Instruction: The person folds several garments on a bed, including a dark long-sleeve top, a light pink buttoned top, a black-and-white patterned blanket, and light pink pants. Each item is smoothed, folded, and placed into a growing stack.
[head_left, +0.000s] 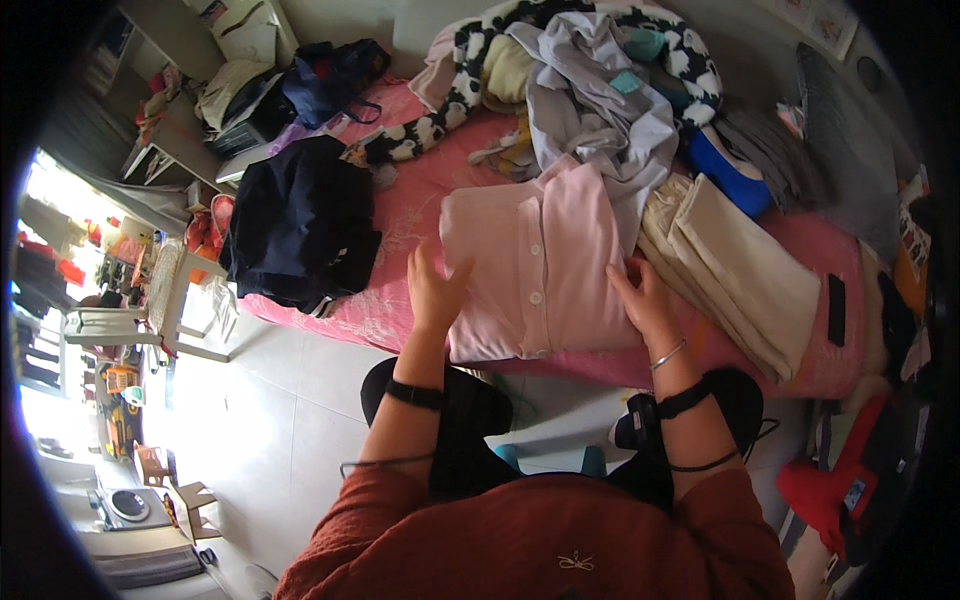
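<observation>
A pink button-front garment (491, 259), folded into a rough rectangle with pale buttons down its placket, lies on the bed before me. My left hand (436, 289) is at its left edge, thumb and fingers spread, with no cloth between them. On the opposite side, my right hand (643, 296) has its thumb against the garment's right edge and its fingers apart and bent. Folded cream trousers (750, 270) lie just to the right of that hand. A dark navy folded garment (304, 225) rests on the bed to the left.
A pink patterned bedspread (409, 202) covers the bed. Behind the pink garment is a heap with a grey-lilac cloth (592, 97) and a black-and-white patterned textile (420, 135). A navy bag (330, 82) sits at the back left. A white chair (169, 300) stands on the tiled floor (300, 405).
</observation>
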